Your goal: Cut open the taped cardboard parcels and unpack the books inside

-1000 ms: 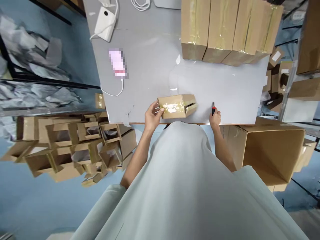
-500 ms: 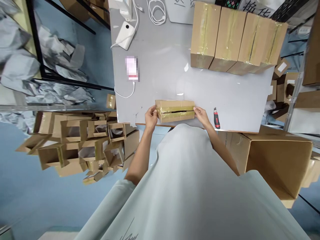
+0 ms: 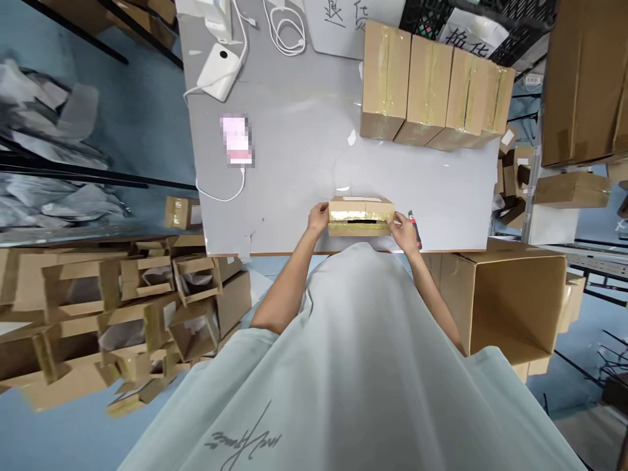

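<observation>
A small taped cardboard box (image 3: 362, 213) lies on the grey table (image 3: 294, 150) near its front edge, with a dark slit along its near side. My left hand (image 3: 318, 218) grips the box's left end, fingers curled round it. My right hand (image 3: 403, 230) grips the right end the same way. A red and black utility knife (image 3: 415, 230) lies on the table just right of my right hand, partly hidden by it.
Several taped boxes (image 3: 432, 85) stand in a row at the table's back right. A phone (image 3: 236, 140), a white power bank (image 3: 220, 63) and cables lie at the back left. A heap of opened boxes (image 3: 132, 307) covers the floor at left. A big open carton (image 3: 510, 297) stands at right.
My right hand put down the knife and came over to the box's right end. The box has been turned and now rests level between both hands.
</observation>
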A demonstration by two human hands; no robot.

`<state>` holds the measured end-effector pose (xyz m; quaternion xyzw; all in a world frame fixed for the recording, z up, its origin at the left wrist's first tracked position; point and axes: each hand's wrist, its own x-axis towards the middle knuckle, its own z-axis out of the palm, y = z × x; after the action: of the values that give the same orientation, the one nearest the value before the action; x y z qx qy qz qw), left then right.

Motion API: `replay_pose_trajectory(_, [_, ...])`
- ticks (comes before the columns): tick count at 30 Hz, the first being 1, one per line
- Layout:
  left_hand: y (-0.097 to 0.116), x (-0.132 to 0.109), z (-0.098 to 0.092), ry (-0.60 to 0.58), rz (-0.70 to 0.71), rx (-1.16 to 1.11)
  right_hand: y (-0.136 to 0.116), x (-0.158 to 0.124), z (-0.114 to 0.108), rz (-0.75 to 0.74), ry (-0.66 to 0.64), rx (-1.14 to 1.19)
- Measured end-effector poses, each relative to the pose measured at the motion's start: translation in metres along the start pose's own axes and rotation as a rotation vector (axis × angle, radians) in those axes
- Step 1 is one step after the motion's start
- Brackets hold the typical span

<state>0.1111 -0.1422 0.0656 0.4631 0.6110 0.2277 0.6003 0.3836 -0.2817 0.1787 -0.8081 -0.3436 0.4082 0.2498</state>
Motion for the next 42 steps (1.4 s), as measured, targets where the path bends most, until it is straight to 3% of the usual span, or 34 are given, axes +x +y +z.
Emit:
replay_pose_trajectory(6, [0.015, -0.044, -0.024, 0.02, -0.024, -0.001, -0.006, 0.005, -0.003, -0.031, 0.038, -0.133])
replay_pose_trajectory(11, [0.026, -0.082, -0.028, -0.026, 0.025, 0.118, -0.012, 0.009, -0.009, -0.125, 0.026, -0.238])
replay_pose_trajectory(20, [0.041, -0.105, -0.026, -0.011, 0.074, 0.125, -0.026, 0.017, -0.024, -0.233, -0.11, -0.343])
replay_pose_trajectory(25, [0.052, -0.123, -0.027, -0.092, 0.29, 0.42, -0.039, 0.023, -0.02, -0.355, -0.114, -0.547])
replay_pose_trajectory(30, [0.056, -0.135, -0.027, -0.157, 0.434, 0.627, -0.057, 0.033, -0.028, -0.52, -0.243, -0.602])
replay_pose_trajectory(36, [0.054, -0.143, -0.024, -0.169, 0.473, 0.8, -0.058, 0.07, -0.037, -0.43, -0.235, -0.351])
replay_pose_trajectory(42, [0.044, -0.15, -0.017, -0.233, 0.44, 0.91, -0.044, 0.123, -0.008, -0.235, -0.124, -0.286])
